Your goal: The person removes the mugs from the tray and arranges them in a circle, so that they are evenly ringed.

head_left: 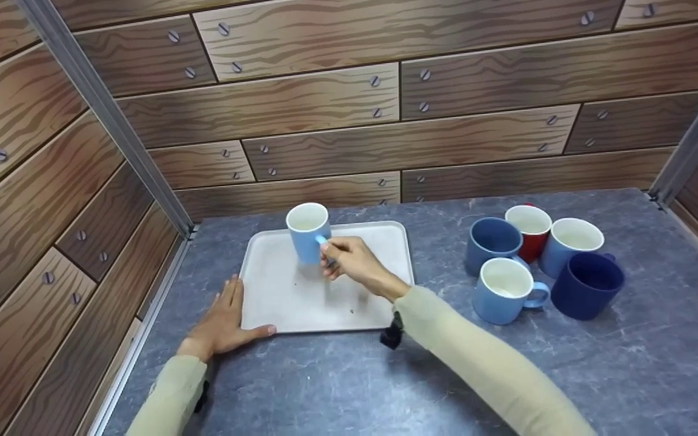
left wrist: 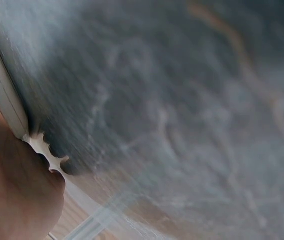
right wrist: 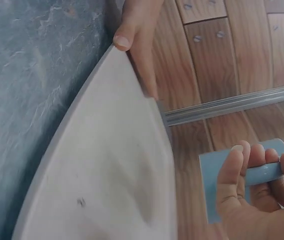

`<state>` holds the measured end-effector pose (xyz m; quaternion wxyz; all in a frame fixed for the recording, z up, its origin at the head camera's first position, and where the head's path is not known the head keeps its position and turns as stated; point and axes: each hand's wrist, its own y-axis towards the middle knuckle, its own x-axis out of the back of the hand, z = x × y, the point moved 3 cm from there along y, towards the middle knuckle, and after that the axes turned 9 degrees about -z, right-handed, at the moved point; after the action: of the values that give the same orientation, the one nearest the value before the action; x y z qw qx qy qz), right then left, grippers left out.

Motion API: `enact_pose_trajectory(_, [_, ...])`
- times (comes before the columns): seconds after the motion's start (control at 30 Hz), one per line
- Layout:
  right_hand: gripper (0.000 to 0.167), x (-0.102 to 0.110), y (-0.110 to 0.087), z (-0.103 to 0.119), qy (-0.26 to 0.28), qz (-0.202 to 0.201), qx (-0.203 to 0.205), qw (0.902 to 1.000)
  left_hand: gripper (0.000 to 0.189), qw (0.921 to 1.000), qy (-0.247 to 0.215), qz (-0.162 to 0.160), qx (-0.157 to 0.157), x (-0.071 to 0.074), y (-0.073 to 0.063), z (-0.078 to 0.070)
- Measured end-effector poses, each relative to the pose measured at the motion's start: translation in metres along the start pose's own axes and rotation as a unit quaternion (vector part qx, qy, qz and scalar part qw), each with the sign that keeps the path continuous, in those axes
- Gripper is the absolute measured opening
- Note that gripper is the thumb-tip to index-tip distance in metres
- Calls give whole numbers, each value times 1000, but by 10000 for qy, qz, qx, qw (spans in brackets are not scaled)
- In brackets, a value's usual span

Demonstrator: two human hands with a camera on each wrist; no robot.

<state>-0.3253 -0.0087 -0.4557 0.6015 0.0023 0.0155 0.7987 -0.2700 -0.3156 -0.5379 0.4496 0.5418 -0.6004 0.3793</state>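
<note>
A light blue mug [head_left: 309, 237] with a white inside stands upright over the far left part of the white tray [head_left: 325, 306] in the head view. My right hand [head_left: 352, 261] grips its handle with curled fingers. The right wrist view shows the same mug [right wrist: 212, 180] with fingers [right wrist: 230, 175] around the handle. Along the tray's left edge lies my left hand [head_left: 219, 321], fingers straight and thumb spread over the near left corner. In the left wrist view only the base of that hand [left wrist: 19, 185] shows beside the tray rim [left wrist: 2, 80].
Right of the tray, a cluster of mugs stands on the grey marbled table [head_left: 325, 381]: a slate blue mug [head_left: 483, 248], a red mug [head_left: 534, 245], two light blue mugs [head_left: 497, 303] and a dark blue mug [head_left: 582, 293]. Wood-patterned walls [head_left: 325, 109] enclose the back and sides.
</note>
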Motion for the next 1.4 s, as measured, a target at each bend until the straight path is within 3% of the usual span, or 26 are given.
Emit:
enact_pose_trajectory(0.5, [37, 70, -64, 26, 47, 363, 505, 9981, 142, 10000, -19, 18, -74, 0, 2, -1])
enact_pose_trajectory(0.93, [43, 127, -107, 28, -145, 80, 749, 9971, 142, 10000, -47, 18, -84, 3, 1, -3])
enact_pose_trajectory(1.4, [38, 176, -144, 49, -517, -2, 1291, 9903, 142, 9999, -8, -37, -101, -1, -1, 0])
